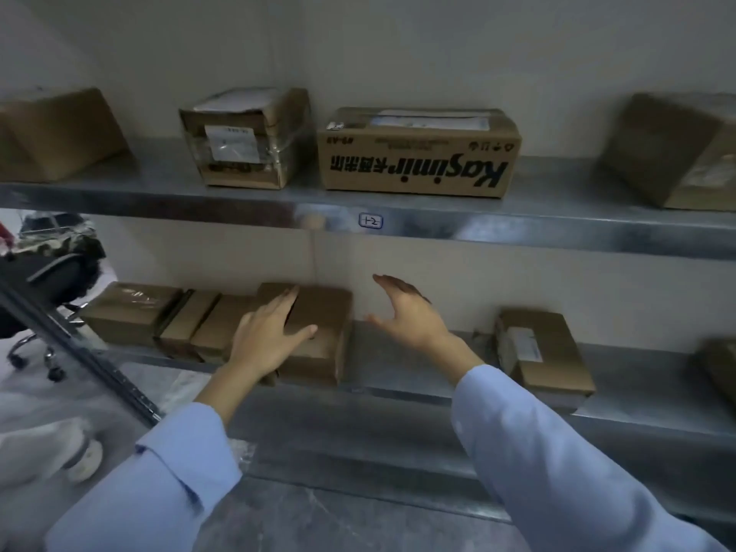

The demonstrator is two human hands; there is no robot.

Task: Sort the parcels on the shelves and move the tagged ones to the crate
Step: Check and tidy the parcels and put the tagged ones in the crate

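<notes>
Hands hold nothing yet: the left hand point(271, 332) lies flat on a box point(318, 340) on the lower shelf point(402, 372), the right hand point(410, 312) hovers beside, fingers spread. Sorting seems barely begun.

upper shelf point(239, 201) — 4 parcels point(418, 153) | lower shelf point(418, 364) — 6 parcels | hands point(271, 336) 2

Both your arms reach forward in light blue sleeves point(171, 472). Your left hand point(271, 336) lies palm down, fingers straight and slightly spread, thumb out to the right. Your right hand point(406, 312) hangs in the air, palm turned left, fingers straight, thumb apart.
</notes>
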